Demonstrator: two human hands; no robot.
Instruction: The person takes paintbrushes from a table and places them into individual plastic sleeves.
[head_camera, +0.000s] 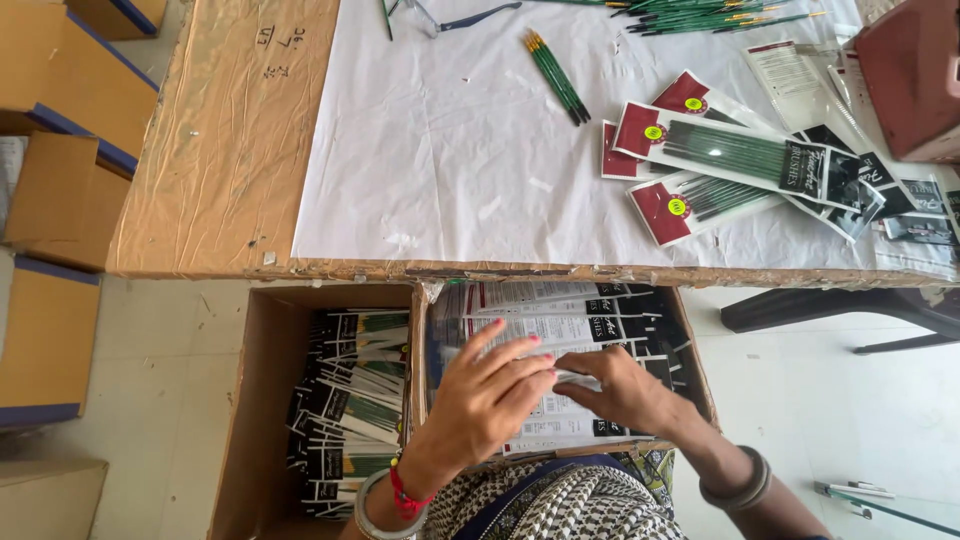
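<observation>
Both hands work over the cardboard box (690, 345) that sits on the floor just below the table edge (500, 270). The left hand (485, 395) lies over the stack of brush packets (545, 330) in the right-hand compartment of that box, fingers spread and bent down onto the top packet, touching it; whether it pinches anything cannot be told. The right hand (620, 392) sits just beside it, further to the right within the same compartment, its fingertips closed on the edge of a clear packet (580, 380) at the top of the stack. The two hands nearly meet over the middle of the compartment. A cardboard divider (417, 350) splits the box, and the left compartment holds more packets (350, 400) standing on edge in tight rows. Above the box, on the white sheet (450, 150) covering the table, several filled packets (720, 155) with dark red headers lie fanned out toward the right, and a small bundle of green brushes (557, 77) lies loose nearer the middle. More loose green brushes (700, 15) are piled at the far edge of the table. To the left of the box, brown cartons (50, 330) stand on the floor.
</observation>
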